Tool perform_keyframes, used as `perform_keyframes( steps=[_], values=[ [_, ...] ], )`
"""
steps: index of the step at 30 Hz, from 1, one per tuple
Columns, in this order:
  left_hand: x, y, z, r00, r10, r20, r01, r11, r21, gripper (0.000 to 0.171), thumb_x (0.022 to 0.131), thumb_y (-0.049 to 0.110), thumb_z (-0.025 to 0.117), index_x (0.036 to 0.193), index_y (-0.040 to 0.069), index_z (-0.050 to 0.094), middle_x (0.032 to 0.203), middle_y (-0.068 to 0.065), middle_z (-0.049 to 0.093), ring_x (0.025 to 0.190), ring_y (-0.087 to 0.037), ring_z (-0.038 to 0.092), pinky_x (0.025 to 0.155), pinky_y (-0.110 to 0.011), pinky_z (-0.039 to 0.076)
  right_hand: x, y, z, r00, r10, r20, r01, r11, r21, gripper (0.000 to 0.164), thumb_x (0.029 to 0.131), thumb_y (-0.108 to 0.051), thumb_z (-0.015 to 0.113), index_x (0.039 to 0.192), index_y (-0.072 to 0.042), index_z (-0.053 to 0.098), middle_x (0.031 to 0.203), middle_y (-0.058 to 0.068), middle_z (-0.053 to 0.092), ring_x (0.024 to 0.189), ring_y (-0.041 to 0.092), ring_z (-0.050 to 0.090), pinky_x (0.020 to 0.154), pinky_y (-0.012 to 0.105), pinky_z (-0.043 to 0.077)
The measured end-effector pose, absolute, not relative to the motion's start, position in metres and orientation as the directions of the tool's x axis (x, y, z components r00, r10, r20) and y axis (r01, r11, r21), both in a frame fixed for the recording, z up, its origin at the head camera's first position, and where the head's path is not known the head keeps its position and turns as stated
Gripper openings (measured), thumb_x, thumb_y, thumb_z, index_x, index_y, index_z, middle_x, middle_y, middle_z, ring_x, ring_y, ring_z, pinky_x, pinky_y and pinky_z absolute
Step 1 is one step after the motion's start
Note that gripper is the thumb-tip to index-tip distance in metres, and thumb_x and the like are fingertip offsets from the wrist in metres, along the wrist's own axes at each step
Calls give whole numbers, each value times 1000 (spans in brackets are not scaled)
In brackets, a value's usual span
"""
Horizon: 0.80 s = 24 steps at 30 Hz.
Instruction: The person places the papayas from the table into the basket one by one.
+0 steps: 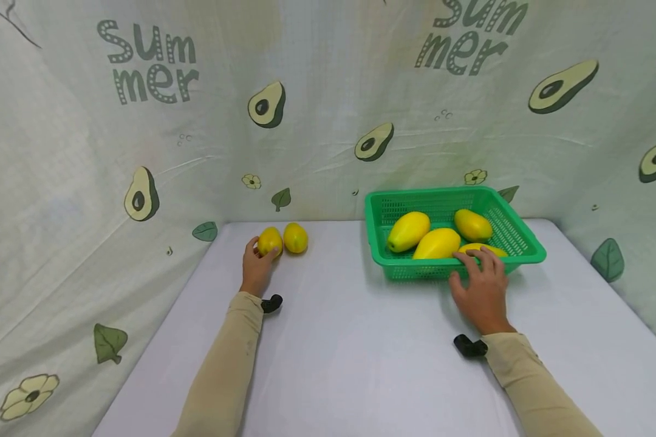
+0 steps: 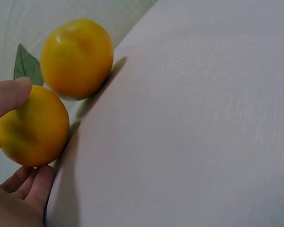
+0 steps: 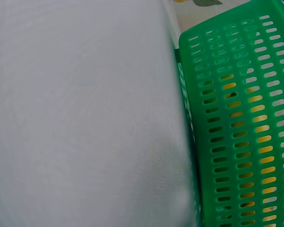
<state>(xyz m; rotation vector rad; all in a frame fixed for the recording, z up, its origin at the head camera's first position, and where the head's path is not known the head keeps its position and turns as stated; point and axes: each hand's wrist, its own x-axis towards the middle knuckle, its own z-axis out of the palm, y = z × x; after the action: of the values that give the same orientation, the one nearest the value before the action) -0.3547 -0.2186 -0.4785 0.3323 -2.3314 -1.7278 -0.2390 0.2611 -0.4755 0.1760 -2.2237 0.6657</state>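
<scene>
At the table's far left, my left hand (image 1: 259, 265) holds a rounded yellow fruit (image 1: 270, 241) between thumb and fingers. In the left wrist view, the thumb lies over the held fruit (image 2: 35, 126), with fingers beneath it. A second yellow fruit (image 1: 296, 238) sits just right of it. To the right stands a green slotted plastic basket (image 1: 379, 262) with several yellow mangoes (image 1: 409, 232) inside. My right hand (image 1: 482, 297) is at its front rim, fingers bent over it and thumb outside. The right wrist view shows the basket wall (image 3: 217, 156), but not the hand.
A white-covered table (image 1: 355, 352) spans the space between the arms. Behind it hangs a pale cloth (image 1: 311, 121) printed with avocados, leaves and lettering. The basket stands near the table's back edge. Black wrist devices (image 1: 470, 346) sit at both cuffs.
</scene>
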Motion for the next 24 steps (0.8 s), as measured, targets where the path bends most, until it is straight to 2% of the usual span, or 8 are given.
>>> perform_keyframes(
  steps=[11,19,24],
  values=[
    [-353,-220,-479,-945,-326,14,-76,262,962,73,99,37,63,158,20,24,151,-16,36,134,-28,39,115,-44,31,-240,261,-477,-672,84,736,-341,847,-408,36,85,-7,65,121,-5,66,126,23,52,137,44,32,86,72,32],
    [-352,-224,-481,-932,-362,-3,-88,218,972,72,99,42,61,157,21,25,147,-14,40,130,-28,42,112,-42,35,-239,261,-477,-681,86,728,-332,849,-411,36,85,-7,65,121,-5,65,127,22,51,137,44,32,87,72,32],
    [-351,-228,-480,-924,-383,6,-54,146,988,70,99,40,60,157,19,28,142,-14,41,125,-27,43,109,-38,37,-241,262,-476,-678,86,730,-334,849,-409,36,86,-8,65,121,-5,65,127,22,51,137,44,32,87,72,32]
  ],
)
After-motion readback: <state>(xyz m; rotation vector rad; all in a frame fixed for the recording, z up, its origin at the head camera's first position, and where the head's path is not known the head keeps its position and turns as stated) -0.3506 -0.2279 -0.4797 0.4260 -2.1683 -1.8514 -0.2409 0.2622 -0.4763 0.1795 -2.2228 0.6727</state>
